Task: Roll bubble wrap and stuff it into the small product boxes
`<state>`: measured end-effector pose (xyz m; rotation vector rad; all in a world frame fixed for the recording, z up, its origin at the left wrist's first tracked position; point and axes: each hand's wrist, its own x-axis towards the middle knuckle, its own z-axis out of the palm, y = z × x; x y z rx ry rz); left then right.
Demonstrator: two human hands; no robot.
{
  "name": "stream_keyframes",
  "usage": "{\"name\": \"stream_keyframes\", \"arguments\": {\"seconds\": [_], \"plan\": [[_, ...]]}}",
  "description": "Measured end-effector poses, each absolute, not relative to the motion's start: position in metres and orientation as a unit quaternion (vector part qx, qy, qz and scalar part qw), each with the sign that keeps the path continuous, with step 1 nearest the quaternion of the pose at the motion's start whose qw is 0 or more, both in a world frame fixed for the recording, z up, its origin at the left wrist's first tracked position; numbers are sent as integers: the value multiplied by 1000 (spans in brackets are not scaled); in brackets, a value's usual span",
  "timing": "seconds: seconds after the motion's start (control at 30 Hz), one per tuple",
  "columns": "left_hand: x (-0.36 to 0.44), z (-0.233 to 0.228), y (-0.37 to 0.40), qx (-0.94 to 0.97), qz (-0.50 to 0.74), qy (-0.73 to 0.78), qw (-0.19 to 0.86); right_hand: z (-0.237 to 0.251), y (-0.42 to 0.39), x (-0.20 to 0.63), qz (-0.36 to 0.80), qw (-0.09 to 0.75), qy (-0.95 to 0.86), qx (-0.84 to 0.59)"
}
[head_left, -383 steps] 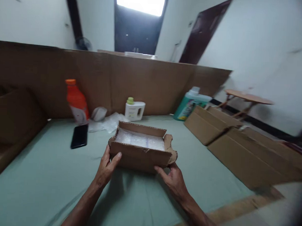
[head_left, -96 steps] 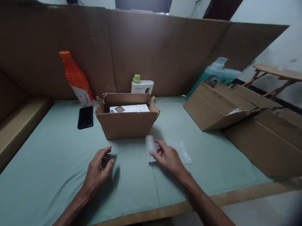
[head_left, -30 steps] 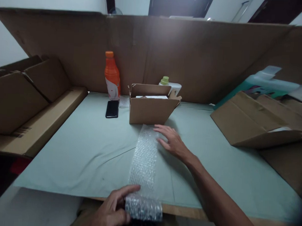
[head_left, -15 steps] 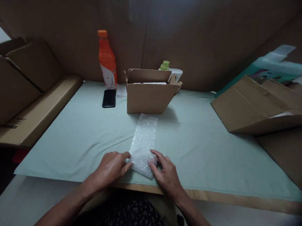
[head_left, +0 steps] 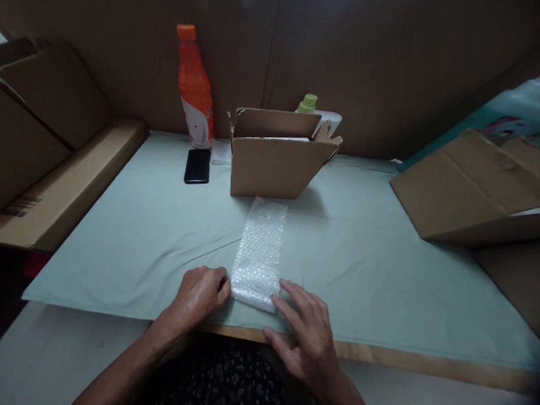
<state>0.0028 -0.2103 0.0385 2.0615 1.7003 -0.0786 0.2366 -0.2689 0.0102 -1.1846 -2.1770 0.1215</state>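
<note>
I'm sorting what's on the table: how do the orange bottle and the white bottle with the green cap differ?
The orange bottle is tall and slim and stands in full view at the left of the open cardboard box. The white bottle is shorter and squat, with a green cap, mostly hidden behind that box. Both stand upright against the cardboard back wall, far from both hands.

Clear, glossy plastic bubble wrap [head_left: 259, 250] lies on matt green cloth covering the wood-edged tabletop [head_left: 383, 273]; the open box [head_left: 276, 164] is matt brown cardboard.
</note>
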Motion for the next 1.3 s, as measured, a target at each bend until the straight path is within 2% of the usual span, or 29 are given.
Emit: {"name": "stream_keyframes", "arguments": {"seconds": [0.1,0.2,0.3,0.37,0.47,0.53,0.6,0.7,0.8,1.0,1.13,1.3], "plan": [[1,35,-216,752,-10,615,237,4,-267,228,75,289,-859,-416],[-4,35,-225,781,119,567,234,-2,-258,224,97,307,-854,-409],[-7,34,-234,837,234,450,203,-1,-253,226,144,347,-833,-405],[-7,31,-238,862,226,402,211,3,-252,226,202,361,-809,-418],[-4,22,-239,848,211,415,255,10,-254,227,282,350,-763,-465],[-2,14,-236,817,222,453,279,12,-256,229,250,362,-751,-492],[1,7,-230,794,228,484,288,11,-257,230,162,379,-770,-487],[5,0,-221,788,231,513,252,7,-256,230,77,325,-830,-447],[5,1,-221,787,272,514,208,4,-252,226,66,275,-851,-443],[-3,13,-235,825,280,416,261,6,-245,224,174,310,-813,-462],[4,5,-215,804,273,480,219,7,-241,225,88,317,-812,-481],[6,1,-200,792,296,502,184,5,-233,222,34,262,-854,-448]]}}
